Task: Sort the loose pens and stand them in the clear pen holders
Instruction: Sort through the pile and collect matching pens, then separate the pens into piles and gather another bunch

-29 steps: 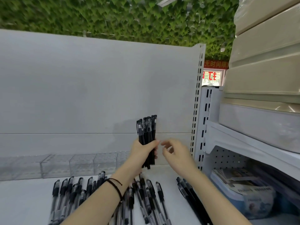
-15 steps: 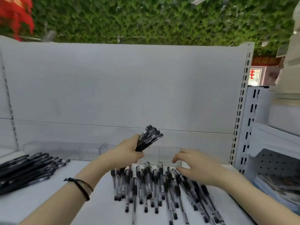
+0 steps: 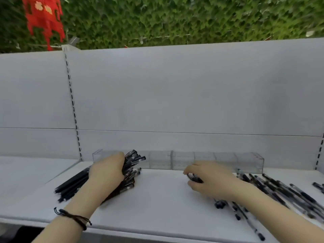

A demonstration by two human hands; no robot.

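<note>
On the white shelf (image 3: 157, 199), the left hand (image 3: 107, 171) clasps a pen bundle (image 3: 135, 159) whose long axis points to two o'clock, into the clear pen holders (image 3: 182, 160) just beyond, while the right hand (image 3: 212, 181) pinches a pen (image 3: 193, 178).

No readable text (print on pens (image 3: 135, 157) seems blurred).

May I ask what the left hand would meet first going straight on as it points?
The left hand would likely meet the holders' front wall, just past its pen bundle; depth unclear.

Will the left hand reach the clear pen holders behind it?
Probably yes: the left hand grips its pen bundle right in front of the clear pen holders, nothing visible between.
</note>
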